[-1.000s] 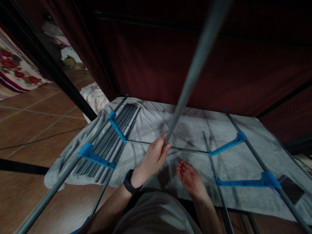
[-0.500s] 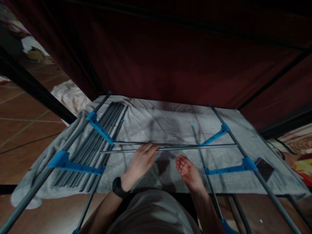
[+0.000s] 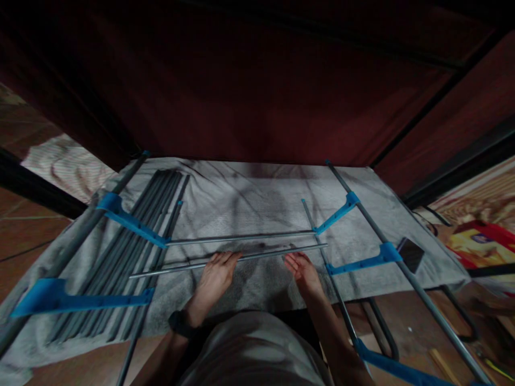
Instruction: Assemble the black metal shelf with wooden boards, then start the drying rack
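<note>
My left hand, with a dark watch on its wrist, closes over a thin grey metal tube from above. The tube slants across the frame, its left end crossing the left rack side and its right end near the right one. Palm up, my right hand has its fingers loosely curled and apart just under the tube; whether they touch it I cannot tell. Beyond it, another tube spans between a left blue plastic bracket and a right blue bracket.
Several grey tubes lie bundled at the left on a grey blanket. Side poles with lower blue brackets flank me. A phone lies at the right, near a red and yellow package. A dark red panel rises behind.
The held tube has come nearer to me and shifted left, away from the fixed tube. Both hands moved slightly; the view has turned to the right.
</note>
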The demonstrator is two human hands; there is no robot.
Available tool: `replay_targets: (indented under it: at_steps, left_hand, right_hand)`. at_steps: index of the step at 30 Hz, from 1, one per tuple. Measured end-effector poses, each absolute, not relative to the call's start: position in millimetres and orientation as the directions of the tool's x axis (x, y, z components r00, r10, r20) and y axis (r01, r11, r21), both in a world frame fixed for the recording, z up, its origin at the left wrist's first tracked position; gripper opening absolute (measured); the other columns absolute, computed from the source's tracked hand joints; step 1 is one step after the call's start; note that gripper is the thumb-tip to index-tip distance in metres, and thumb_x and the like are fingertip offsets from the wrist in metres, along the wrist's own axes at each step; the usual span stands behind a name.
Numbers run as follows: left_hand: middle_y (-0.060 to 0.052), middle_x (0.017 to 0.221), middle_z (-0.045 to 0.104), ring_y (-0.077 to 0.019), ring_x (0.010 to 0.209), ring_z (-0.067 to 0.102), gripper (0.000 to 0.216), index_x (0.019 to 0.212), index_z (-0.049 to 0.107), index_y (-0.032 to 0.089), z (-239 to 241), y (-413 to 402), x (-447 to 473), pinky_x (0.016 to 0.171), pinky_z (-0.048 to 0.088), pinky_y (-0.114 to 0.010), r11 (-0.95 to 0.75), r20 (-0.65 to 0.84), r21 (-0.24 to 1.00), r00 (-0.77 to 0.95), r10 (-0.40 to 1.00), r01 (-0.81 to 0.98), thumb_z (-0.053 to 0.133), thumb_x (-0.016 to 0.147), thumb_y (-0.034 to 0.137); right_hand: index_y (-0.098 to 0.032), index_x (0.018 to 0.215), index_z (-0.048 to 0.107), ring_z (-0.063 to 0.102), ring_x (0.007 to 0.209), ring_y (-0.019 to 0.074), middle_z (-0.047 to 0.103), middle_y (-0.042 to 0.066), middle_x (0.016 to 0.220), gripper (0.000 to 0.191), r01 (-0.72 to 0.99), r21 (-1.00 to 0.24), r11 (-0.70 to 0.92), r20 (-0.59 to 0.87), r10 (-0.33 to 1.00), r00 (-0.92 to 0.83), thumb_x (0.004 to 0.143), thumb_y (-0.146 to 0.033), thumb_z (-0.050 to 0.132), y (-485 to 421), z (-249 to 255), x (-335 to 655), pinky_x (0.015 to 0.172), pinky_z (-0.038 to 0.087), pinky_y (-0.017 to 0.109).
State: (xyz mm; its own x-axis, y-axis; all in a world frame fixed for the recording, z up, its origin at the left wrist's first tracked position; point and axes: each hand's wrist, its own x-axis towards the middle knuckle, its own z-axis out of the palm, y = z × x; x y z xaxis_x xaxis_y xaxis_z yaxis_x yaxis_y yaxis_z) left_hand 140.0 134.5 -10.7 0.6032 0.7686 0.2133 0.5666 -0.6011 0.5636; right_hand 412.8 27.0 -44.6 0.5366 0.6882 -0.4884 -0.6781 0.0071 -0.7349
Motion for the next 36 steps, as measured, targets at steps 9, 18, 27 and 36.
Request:
replay_targets:
  at_steps: [9,18,27,36]
  left_hand:
    - [-0.01,0.112,0.079,-0.0265,0.101,0.073,0.048,0.13,0.074,0.021,-25,137,133,0.096,0.054,-0.042,-0.725,0.128,0.293,0.726,0.676,0.623,0.043,0.096,0.004]
    - [-0.01,0.113,0.08,-0.0277,0.105,0.074,0.041,0.123,0.077,0.023,-40,144,119,0.099,0.055,-0.043,-0.658,0.089,0.367,0.679,0.729,0.658,0.046,0.099,0.015]
    - [-0.012,0.121,0.079,-0.0306,0.111,0.073,0.04,0.119,0.078,0.021,-41,151,82,0.104,0.052,-0.046,-0.489,-0.001,0.285,0.51,0.86,0.824,0.044,0.098,0.023]
    - [-0.01,0.112,0.079,-0.0267,0.108,0.07,0.036,0.106,0.077,0.022,-3,146,81,0.105,0.047,-0.042,-0.354,-0.061,0.197,0.372,0.926,0.914,0.045,0.094,0.01]
  right_hand:
    - [-0.025,0.098,0.074,0.076,0.1,0.0224,0.082,0.003,0.101,0.03,-0.638,-0.767,0.068,-0.438,0.671,0.598,0.07,-0.031,0.082,27,-49,427,0.095,0.06,0.037]
    - [-0.024,0.088,0.071,0.076,0.089,0.0186,0.081,-0.001,0.092,0.031,-0.658,-0.752,0.049,-0.499,0.61,0.616,0.065,-0.035,0.089,21,-51,432,0.086,0.062,0.031]
    - [-0.023,0.082,0.068,0.075,0.076,0.0153,0.079,-0.003,0.084,0.032,-0.677,-0.734,0.058,-0.536,0.562,0.63,0.065,-0.033,0.093,20,-57,440,0.074,0.063,0.027]
    - [-0.023,0.097,0.072,0.076,0.099,0.018,0.081,0.001,0.101,0.034,-0.637,-0.77,0.028,-0.493,0.608,0.623,0.072,-0.038,0.089,16,-65,445,0.089,0.064,0.03]
